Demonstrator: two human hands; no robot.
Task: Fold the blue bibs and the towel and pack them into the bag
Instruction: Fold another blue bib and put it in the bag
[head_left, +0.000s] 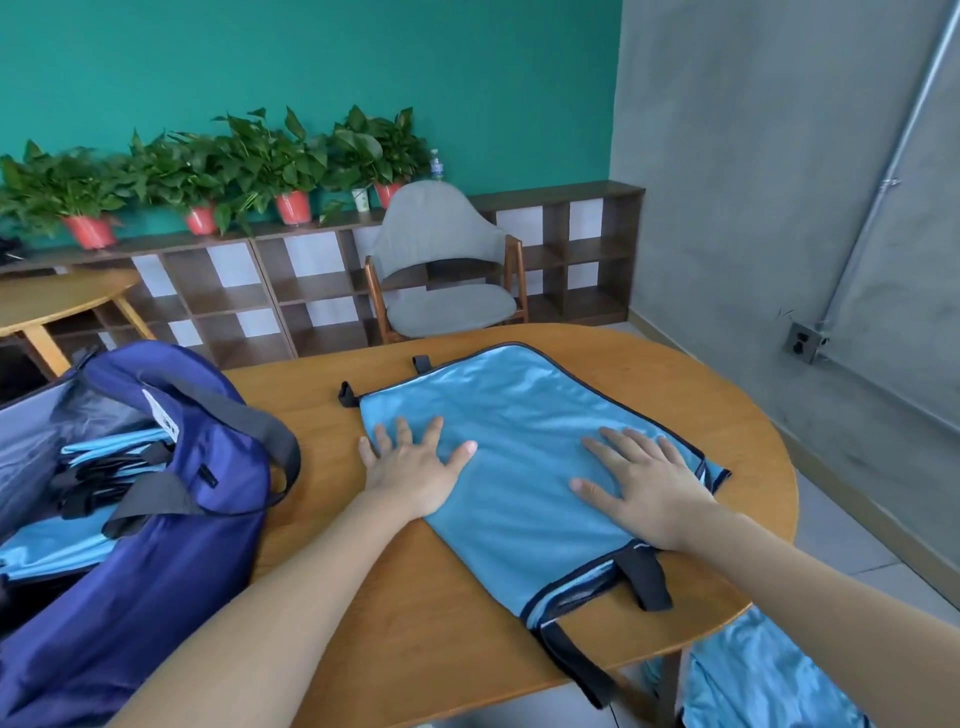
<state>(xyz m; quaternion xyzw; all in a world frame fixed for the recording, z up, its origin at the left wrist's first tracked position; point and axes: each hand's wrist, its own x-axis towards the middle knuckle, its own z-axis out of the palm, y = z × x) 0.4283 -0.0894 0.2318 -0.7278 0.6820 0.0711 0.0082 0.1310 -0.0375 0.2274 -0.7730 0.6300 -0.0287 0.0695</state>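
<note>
A light blue bib (524, 415) with dark trim and black straps lies spread flat on the wooden table (322, 467). My left hand (415, 462) presses flat on its left edge, fingers spread. On the bib's right part my right hand (644, 483) lies flat too. A dark blue bag (171, 519) stands open at the left of the table, with folded blue bibs (57, 545) and black straps inside. More blue fabric (748, 670) hangs below the table's right edge.
A grey chair (441, 265) stands behind the table. Low wooden shelves (234, 291) with potted plants (260, 166) run along the green wall. Another table (57, 301) is at the far left. A grey wall closes the right side.
</note>
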